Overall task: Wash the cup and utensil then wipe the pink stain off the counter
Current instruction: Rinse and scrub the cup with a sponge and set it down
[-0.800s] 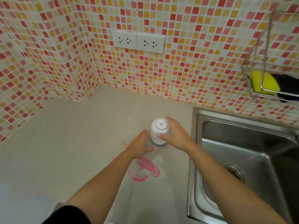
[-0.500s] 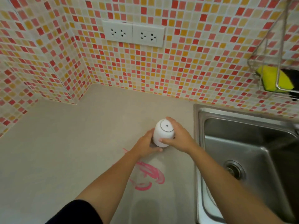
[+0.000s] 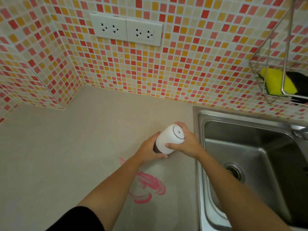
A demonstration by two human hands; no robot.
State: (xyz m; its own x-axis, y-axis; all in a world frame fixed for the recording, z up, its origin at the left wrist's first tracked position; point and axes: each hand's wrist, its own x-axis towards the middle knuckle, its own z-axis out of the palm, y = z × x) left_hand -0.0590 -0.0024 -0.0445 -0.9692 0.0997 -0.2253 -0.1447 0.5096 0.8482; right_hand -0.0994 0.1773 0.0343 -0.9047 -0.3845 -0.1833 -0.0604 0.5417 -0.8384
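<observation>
A white cup (image 3: pixel 168 140) is tipped on its side above the beige counter (image 3: pixel 66 155), its base turned up toward me and its dark mouth facing left. My right hand (image 3: pixel 185 142) grips the cup around its base end. My left hand (image 3: pixel 148 151) cups the mouth end, fingers curled under it. A smeared pink stain (image 3: pixel 148 187) lies on the counter just in front of the hands. No utensil shows; the cup's inside is hidden.
A steel sink (image 3: pixel 250 164) with a drain (image 3: pixel 233 172) sits right of the hands. A wire rack (image 3: pixel 283 77) on the tiled wall holds a yellow sponge (image 3: pixel 275 81) and something black. Two white sockets (image 3: pixel 126 31) sit on the wall behind.
The cup stood upside down on the counter; both hands have lifted and tipped it onto its side, base toward the sink. My left hand has closed round its mouth end.
</observation>
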